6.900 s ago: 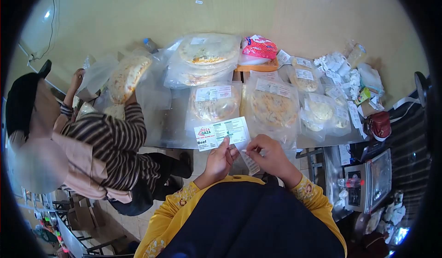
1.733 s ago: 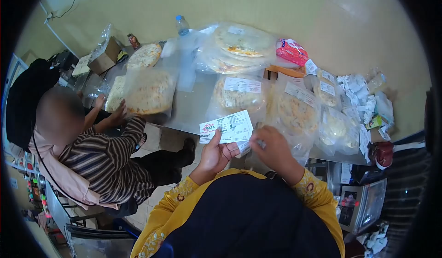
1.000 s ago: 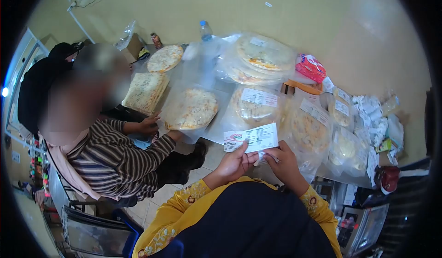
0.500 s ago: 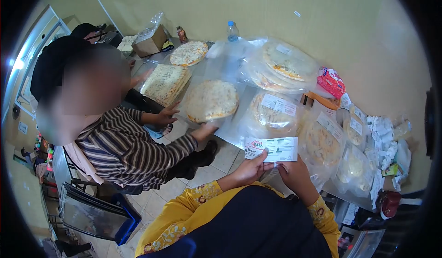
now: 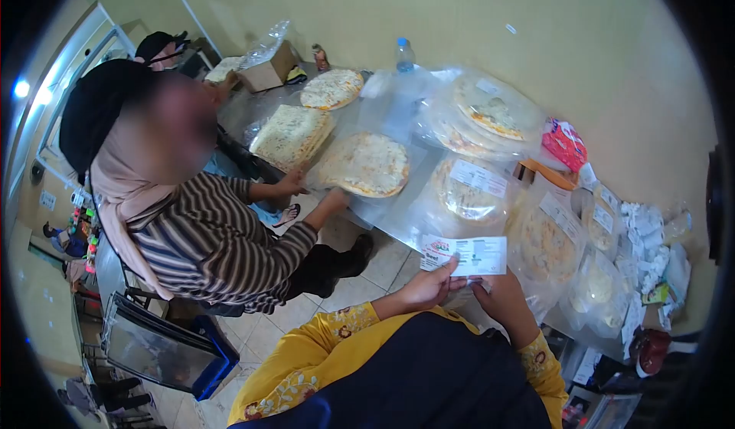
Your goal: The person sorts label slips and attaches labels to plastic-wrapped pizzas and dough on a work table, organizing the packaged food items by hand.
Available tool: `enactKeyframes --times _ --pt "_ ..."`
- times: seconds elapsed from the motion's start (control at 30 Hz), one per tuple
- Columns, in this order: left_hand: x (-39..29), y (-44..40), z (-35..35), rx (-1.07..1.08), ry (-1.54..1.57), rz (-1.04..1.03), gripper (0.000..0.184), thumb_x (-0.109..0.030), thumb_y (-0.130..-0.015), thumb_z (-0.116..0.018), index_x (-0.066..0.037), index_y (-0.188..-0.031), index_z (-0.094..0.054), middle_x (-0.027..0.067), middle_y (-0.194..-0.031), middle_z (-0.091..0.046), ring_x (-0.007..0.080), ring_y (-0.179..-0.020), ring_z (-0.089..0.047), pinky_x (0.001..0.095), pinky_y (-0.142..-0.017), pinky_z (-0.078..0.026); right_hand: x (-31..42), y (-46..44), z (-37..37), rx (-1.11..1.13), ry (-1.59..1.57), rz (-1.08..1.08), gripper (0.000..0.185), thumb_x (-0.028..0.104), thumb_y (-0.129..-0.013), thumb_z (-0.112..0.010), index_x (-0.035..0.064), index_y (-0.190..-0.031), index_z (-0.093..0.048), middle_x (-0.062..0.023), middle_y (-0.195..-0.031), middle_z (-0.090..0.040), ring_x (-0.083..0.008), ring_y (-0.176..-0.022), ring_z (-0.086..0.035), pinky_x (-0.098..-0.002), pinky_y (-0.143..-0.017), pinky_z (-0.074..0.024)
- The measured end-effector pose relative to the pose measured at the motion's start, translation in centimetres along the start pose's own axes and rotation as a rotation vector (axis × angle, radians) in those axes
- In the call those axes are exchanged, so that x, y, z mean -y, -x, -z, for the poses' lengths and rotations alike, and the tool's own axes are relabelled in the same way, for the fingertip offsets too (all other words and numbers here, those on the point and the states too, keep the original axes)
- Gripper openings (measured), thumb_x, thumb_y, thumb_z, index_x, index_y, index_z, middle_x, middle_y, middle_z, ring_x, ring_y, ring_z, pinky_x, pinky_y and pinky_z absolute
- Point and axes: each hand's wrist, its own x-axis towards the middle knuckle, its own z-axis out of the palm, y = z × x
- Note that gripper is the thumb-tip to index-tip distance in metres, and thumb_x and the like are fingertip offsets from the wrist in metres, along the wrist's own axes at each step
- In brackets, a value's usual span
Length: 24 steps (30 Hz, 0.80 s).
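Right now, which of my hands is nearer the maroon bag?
Right. Your right hand is between the bag and your left hand, which grips the label farther off; neither touches the bag.

The white label (image 5: 476, 257) in the left hand (image 5: 435, 283) carries the word "Beef" in bold dark print, under a blurred red-and-green logo that reads "Pizza Gaza"; its smaller print, set in boxes, is illegible. The printed stickers (image 5: 480, 176) on the bagged pizzas (image 5: 468, 203) and the lettering on the red packet (image 5: 565, 144) cannot be read.
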Motion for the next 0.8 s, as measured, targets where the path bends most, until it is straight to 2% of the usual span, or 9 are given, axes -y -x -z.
enactKeyframes --times 0.17,0.33,0.43,0.53,0.63,0.8 --pt "-0.2 0.0 -0.7 0.061 0.054 -0.033 0.038 -0.026 -0.092 -0.042 -0.004 -0.123 -0.038 0.0127 -0.119 -0.051 0.0251 -0.109 -0.05 0.0379 -0.096 -0.038 -0.8 0.4 -0.4 -0.063 -0.006 0.018 0.017 0.008 -0.069 -0.058 0.008 -0.086 -0.058 -0.0141 -0.088 -0.057 -0.034 -0.086 -0.054 -0.0406 -0.072 -0.0456" --pt "-0.5 0.1 -0.3 -0.045 0.007 0.002 0.038 -0.028 -0.094 -0.037 -0.003 -0.123 -0.037 0.0139 -0.122 -0.048 0.0262 -0.112 -0.049 0.0378 -0.098 -0.035 -0.1 0.9 0.2 -0.093 0.013 0.007 0.007 0.007 -0.069 -0.06 0.0062 -0.073 -0.055 -0.012 -0.079 -0.057 -0.0306 -0.078 -0.055 -0.0382 -0.066 -0.0454" --pt "-0.3 0.0 -0.4 -0.093 0.001 -0.085 0.035 -0.027 -0.094 -0.036 -0.006 -0.123 -0.038 0.0106 -0.121 -0.048 0.0226 -0.11 -0.049 0.0347 -0.096 -0.037 0.9 1.5 2.1 0.024 -0.111 -0.032 0.006 0.007 -0.072 -0.062 0.007 -0.076 -0.057 -0.0102 -0.075 -0.057 -0.0243 -0.074 -0.056 -0.0324 -0.065 -0.0444" --pt "0.6 -0.1 0.3 -0.11 -0.049 -0.092 0.034 -0.027 -0.094 -0.037 -0.008 -0.123 -0.038 0.0076 -0.118 -0.049 0.0192 -0.106 -0.05 0.0331 -0.094 -0.038 3.1 1.3 3.7 0.056 -0.406 -0.219 0.004 0.005 -0.074 -0.06 0.0048 -0.078 -0.058 -0.0085 -0.073 -0.059 -0.0171 -0.067 -0.056 -0.0275 -0.06 -0.0431" --pt "1.2 -0.3 0.5 -0.054 -0.104 -0.068 0.034 -0.027 -0.094 -0.038 -0.01 -0.124 -0.038 0.006 -0.118 -0.049 0.0174 -0.105 -0.05 0.0336 -0.093 -0.038 2.7 0.1 2.7 -0.04 -0.401 -0.149 0.006 0.005 -0.076 -0.059 0.0019 -0.081 -0.059 -0.0081 -0.074 -0.061 -0.0133 -0.064 -0.056 -0.0255 -0.059 -0.0428" --pt "2.0 0.0 1.3 0.088 -0.16 -0.033 0.037 -0.028 -0.094 -0.039 -0.01 -0.126 -0.036 0.0062 -0.122 -0.046 0.0193 -0.112 -0.046 0.0373 -0.098 -0.033 1.3 -0.5 1.1 0.068 -0.413 -0.189 0.007 0.005 -0.076 -0.057 -0.0003 -0.081 -0.057 -0.0101 -0.073 -0.061 -0.016 -0.065 -0.058 -0.0274 -0.061 -0.0445"
